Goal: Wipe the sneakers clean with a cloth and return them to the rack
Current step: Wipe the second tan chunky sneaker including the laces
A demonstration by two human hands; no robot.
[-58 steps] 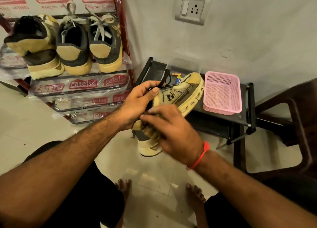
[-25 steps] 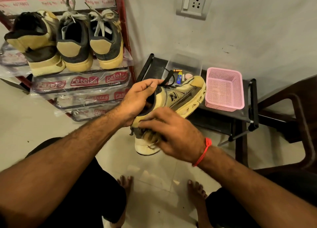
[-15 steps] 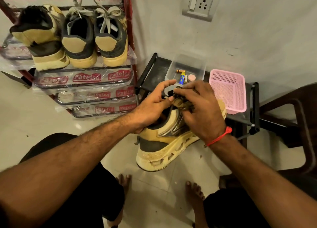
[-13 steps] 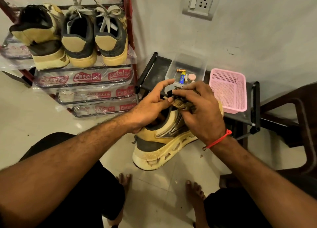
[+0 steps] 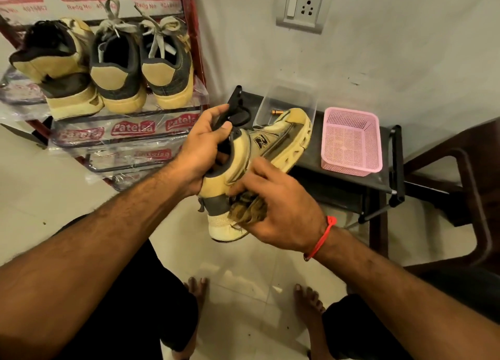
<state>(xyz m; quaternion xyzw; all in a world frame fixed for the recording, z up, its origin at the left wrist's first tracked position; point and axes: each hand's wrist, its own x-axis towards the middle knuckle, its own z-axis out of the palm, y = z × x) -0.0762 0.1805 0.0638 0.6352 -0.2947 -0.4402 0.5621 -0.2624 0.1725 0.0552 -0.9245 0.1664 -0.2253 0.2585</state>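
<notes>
A tan sneaker (image 5: 273, 140) with a chunky sole and an N logo is held in the air, toe pointing up and away. My left hand (image 5: 200, 154) grips it at the collar, fingers inside the opening. My right hand (image 5: 281, 208) presses a crumpled brownish cloth (image 5: 247, 210) against the heel. Three more sneakers stand heel-out on the top shelf of the rack (image 5: 130, 132): the matching tan one (image 5: 58, 70) at the left and a grey-and-tan pair (image 5: 140, 70) beside it.
A low black stand (image 5: 343, 183) against the wall carries a pink mesh basket (image 5: 350, 140) and a clear box (image 5: 286, 99) with small items. A dark chair (image 5: 465, 175) is at the right. My bare feet rest on the tiled floor below.
My right hand has slid the cloth from the tongue area down to the heel. The sneaker has tipped up, toe raised toward the stand.
</notes>
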